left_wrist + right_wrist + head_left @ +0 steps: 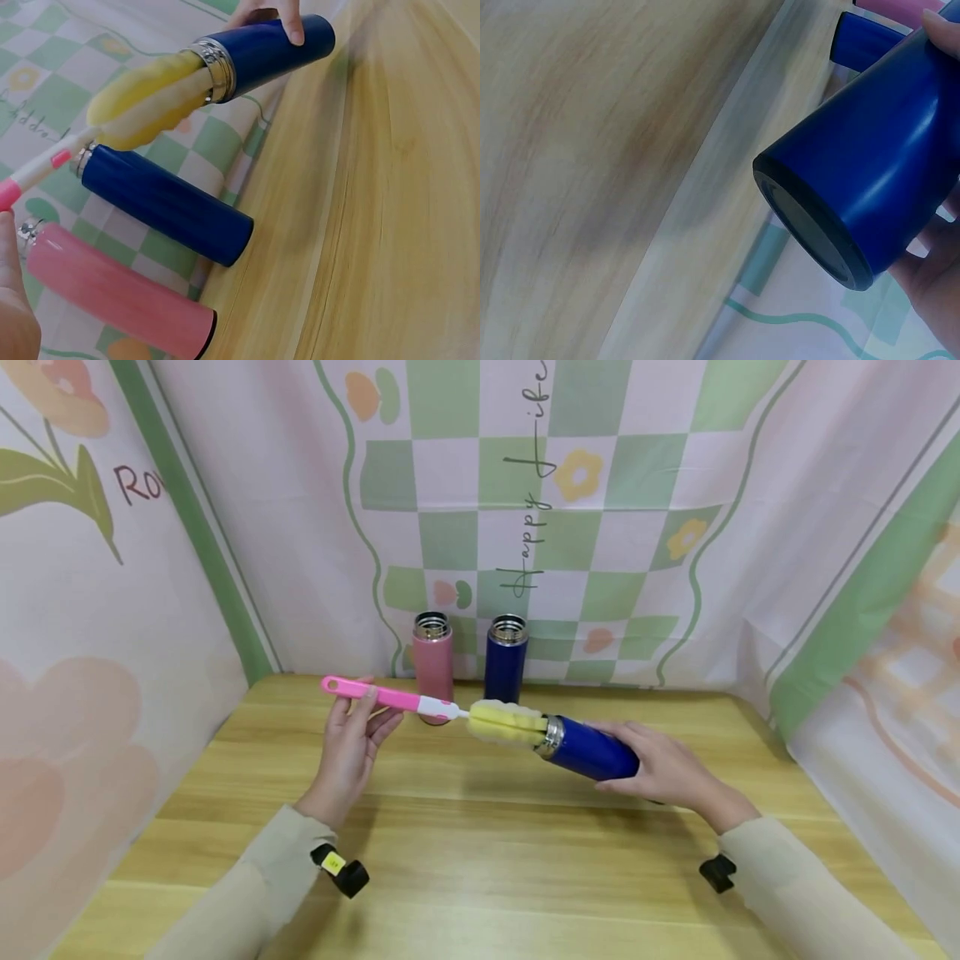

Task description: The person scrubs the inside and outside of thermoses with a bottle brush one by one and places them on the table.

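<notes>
1. Largest is the fabric (645,477), printed with green checks, flowers and the words "Happy Life", hanging behind and at both sides.
2. The wood-grained worktop (480,885) spreads below the hands.
3. Two pale sleeves (255,868) reach in from the lower corners, a black device (716,872) at each wrist.
4. The bottle brush (382,696), pink and white in the handle, is held above the worktop, its sponge end toward the held bottle.
5. The held blue bottle (596,756) is tilted above the worktop, its steel mouth facing the brush.
6. A second blue bottle (506,664) stands upright near the back edge, with the pink bottle (432,660) upright to its left; both show steel necks.
7. The right hand (663,768) grips the held bottle round its lower body.
8. The left hand (348,752) pinches the brush handle between thumb and fingers.
9. The yellow sponge head (498,723) has its tip inside the held bottle's mouth, most of it outside.
</notes>
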`<state>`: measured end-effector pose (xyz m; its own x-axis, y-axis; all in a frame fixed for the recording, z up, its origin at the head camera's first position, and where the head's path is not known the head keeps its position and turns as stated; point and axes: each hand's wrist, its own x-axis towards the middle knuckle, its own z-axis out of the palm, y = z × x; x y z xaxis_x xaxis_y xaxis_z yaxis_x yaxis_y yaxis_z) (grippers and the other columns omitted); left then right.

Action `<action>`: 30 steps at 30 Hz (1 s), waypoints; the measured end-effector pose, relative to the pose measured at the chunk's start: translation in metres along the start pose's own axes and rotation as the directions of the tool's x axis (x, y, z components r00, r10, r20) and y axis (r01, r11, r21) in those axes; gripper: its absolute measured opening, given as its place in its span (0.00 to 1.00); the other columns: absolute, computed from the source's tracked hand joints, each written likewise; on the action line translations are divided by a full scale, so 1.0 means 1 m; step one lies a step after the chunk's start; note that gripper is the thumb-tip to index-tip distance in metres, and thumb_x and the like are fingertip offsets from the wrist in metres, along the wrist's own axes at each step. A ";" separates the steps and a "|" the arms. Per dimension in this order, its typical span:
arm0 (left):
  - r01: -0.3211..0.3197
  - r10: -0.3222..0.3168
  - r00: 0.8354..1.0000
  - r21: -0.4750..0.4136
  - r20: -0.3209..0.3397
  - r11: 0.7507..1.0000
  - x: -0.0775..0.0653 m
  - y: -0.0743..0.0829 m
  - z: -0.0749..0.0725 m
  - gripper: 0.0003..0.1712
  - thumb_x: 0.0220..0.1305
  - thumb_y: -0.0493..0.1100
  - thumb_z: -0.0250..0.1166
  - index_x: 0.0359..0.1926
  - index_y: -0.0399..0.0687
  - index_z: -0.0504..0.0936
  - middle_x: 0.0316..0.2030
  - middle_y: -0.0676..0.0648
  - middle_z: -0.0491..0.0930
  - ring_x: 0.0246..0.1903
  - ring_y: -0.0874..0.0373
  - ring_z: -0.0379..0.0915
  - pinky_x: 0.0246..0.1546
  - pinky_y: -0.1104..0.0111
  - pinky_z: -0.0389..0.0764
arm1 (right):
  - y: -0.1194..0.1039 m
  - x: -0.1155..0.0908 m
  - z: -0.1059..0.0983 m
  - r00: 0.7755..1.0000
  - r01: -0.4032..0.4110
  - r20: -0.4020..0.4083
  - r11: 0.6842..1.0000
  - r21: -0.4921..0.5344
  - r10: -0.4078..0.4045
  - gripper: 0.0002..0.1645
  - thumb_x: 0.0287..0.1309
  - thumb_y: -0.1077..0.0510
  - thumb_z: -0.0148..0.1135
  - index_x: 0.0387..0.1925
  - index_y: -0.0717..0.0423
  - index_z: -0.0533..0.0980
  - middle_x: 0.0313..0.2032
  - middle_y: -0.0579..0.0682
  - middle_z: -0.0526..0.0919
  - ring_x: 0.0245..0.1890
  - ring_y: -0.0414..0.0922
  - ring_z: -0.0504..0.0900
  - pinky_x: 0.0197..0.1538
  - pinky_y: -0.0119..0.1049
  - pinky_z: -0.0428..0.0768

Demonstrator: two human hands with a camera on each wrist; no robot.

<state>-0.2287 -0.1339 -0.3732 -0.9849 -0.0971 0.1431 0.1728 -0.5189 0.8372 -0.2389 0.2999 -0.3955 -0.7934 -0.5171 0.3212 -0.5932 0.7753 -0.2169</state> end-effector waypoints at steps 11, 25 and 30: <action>-0.010 0.002 0.996 0.079 0.093 0.997 0.000 0.000 0.005 0.17 0.77 0.49 0.55 0.61 0.50 0.70 0.52 0.41 0.75 0.47 0.54 0.83 0.57 0.62 0.82 | -0.005 0.006 -0.003 0.999 0.020 -0.030 0.999 -0.038 -0.021 0.51 0.44 0.30 0.77 0.70 0.34 0.68 0.50 0.52 0.81 0.45 0.53 0.81 0.38 0.53 0.85; 0.011 -0.016 0.996 0.063 0.083 0.998 -0.002 -0.014 0.011 0.17 0.78 0.46 0.55 0.61 0.45 0.70 0.52 0.38 0.77 0.45 0.54 0.84 0.56 0.62 0.83 | -0.012 0.006 0.004 0.999 0.046 -0.008 0.996 -0.074 -0.047 0.53 0.42 0.30 0.77 0.70 0.33 0.67 0.52 0.53 0.81 0.47 0.54 0.82 0.42 0.56 0.85; 0.021 -0.027 0.995 0.056 0.093 0.998 -0.004 -0.021 0.015 0.20 0.77 0.48 0.56 0.62 0.44 0.69 0.53 0.38 0.77 0.49 0.52 0.83 0.58 0.63 0.81 | -0.014 0.008 0.003 1.000 0.018 -0.014 0.999 -0.048 -0.019 0.53 0.43 0.28 0.75 0.70 0.35 0.68 0.51 0.53 0.81 0.45 0.53 0.82 0.40 0.54 0.85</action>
<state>-0.2280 -0.1099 -0.3834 -0.9856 -0.0039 0.1693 0.1510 -0.4723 0.8684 -0.2374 0.2837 -0.3927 -0.7799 -0.5267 0.3381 -0.6004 0.7822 -0.1665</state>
